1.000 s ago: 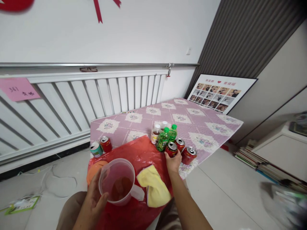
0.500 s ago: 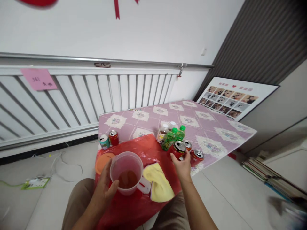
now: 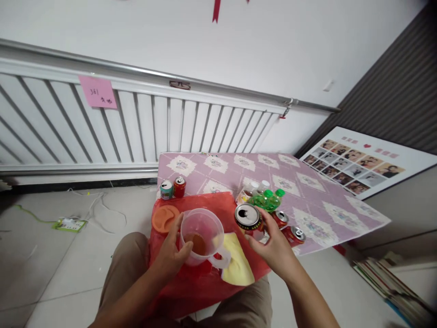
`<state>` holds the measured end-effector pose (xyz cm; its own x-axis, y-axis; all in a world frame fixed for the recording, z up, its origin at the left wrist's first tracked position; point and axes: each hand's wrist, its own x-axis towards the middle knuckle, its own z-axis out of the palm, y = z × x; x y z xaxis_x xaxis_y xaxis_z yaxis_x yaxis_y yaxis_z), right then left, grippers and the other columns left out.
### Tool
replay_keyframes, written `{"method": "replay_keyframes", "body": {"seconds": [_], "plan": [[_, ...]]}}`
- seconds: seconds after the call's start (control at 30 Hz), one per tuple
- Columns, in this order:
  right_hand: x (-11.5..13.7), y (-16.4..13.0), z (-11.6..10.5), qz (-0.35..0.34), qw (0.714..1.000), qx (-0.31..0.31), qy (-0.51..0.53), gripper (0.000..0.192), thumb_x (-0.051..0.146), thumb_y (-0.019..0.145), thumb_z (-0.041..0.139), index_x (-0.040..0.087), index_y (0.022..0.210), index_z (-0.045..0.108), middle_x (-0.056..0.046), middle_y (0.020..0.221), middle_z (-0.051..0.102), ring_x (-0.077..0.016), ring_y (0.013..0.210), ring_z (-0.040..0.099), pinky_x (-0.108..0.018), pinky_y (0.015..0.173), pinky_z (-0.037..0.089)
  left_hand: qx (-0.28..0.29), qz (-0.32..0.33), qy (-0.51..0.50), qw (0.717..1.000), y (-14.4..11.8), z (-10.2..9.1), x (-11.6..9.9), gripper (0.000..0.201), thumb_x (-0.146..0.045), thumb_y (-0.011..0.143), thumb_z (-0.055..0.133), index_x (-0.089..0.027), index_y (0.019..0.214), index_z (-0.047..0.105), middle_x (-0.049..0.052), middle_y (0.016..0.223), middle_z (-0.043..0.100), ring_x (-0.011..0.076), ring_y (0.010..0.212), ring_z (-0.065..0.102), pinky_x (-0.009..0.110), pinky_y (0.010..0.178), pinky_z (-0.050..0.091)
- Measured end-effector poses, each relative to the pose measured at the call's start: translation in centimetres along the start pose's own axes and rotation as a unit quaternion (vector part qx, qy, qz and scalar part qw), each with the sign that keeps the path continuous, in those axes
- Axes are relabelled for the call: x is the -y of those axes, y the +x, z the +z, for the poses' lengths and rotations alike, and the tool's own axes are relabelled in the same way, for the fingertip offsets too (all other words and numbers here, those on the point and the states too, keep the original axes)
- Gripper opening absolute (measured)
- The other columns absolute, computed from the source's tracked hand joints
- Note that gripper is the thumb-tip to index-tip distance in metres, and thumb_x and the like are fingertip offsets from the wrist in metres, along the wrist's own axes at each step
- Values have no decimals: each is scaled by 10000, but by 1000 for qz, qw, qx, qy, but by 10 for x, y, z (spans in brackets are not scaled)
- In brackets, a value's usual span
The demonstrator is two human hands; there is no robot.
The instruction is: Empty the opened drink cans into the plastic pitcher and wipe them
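Observation:
My left hand (image 3: 175, 253) is wrapped round the near left side of a clear plastic jug (image 3: 218, 230) with brown liquid at its bottom. In my right hand (image 3: 273, 243) is an opened drink can (image 3: 248, 217), raised to the right of the jug, its top tipped towards me. A folded yellow cloth (image 3: 241, 266) lies beside the jug's handle. At the left, an orange lid (image 3: 165, 217) rests on the red cover (image 3: 218, 200). Two red cans, one (image 3: 280, 218) partly behind my right hand and one (image 3: 296, 236) further right, stand close by.
Green-capped bottles (image 3: 266, 200) and white-capped bottles (image 3: 243, 196) stand behind the raised can. A teal can (image 3: 166, 190) and a red can (image 3: 179, 187) are at the back left. The patterned tablecloth (image 3: 303, 182) reaches towards the radiator (image 3: 153, 123).
My right hand has lifted the drink can off the table and brought it nearer the jug, tilting it. My left hand stays on the jug. The view has shifted.

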<state>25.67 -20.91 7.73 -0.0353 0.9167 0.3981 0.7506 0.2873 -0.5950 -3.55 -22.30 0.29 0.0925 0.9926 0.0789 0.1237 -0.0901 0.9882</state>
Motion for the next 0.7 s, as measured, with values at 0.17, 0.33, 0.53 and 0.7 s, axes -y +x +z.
{"method": "replay_keyframes", "body": {"seconds": [0.17,0.33,0.53,0.7], "plan": [[21,11,-2,-122,986,70,-93,644,273,795,634,227,1404,428,-132,1341,564,-309,1270,510,-522,1060,422,-2,4,8,1000,1,-1,1,804,-234,791,560,-178,1526,238,132,1611,293,297,1499,261,476,1237,234],[33,20,0,-200,958,112,-174,697,169,783,607,228,1442,388,-128,1342,554,-296,1247,501,-509,1046,423,-1,-2,-11,1000,1,0,-2,811,-227,773,565,-166,1518,251,140,1598,311,307,1485,290,480,1234,244],[50,30,-1,-228,917,153,-291,646,113,773,593,159,1407,474,-159,1349,570,-322,1243,476,-498,1009,433,-5,-4,-32,999,2,0,-6,799,-212,748,575,-148,1491,287,157,1580,333,313,1477,304,477,1227,255],[63,36,1,-226,883,182,-369,616,130,785,618,163,1393,519,-165,1369,571,-340,1250,482,-487,974,433,-9,-1,-55,998,1,0,-6,784,-188,743,593,-179,1480,327,129,1560,374,305,1472,309,455,1222,261]]}}
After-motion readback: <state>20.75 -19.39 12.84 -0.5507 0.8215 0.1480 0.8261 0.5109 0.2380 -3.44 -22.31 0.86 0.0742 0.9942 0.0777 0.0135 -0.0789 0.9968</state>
